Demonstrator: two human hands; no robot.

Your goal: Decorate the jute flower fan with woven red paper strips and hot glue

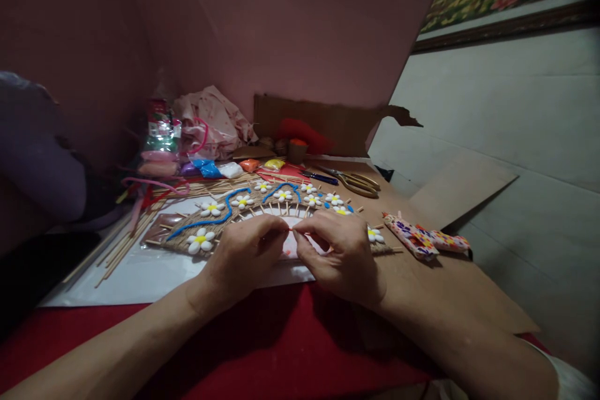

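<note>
My left hand (250, 250) and my right hand (340, 253) meet fingertip to fingertip over the near edge of a fan-shaped piece of craft work. Both are closed in a pinch on a small, thin red piece (290, 229), mostly hidden by the fingers. The twine-wrapped arch (262, 203) lies behind them, with thin sticks poking out of both its edges. White flowers with yellow centres, such as one daisy (200, 240) at the left, sit on it. A wavy blue strip (229, 206) runs across its left part. My right hand hides some of the arch's right side.
Loose wooden sticks (117, 250) lie at the left on a white sheet (169, 272). Small bags of coloured clay (206, 168) stand behind. Scissors (356, 183) and a dark blue-handled tool (319, 177) lie back right, near a floral-patterned item (412, 236) on cardboard (450, 294).
</note>
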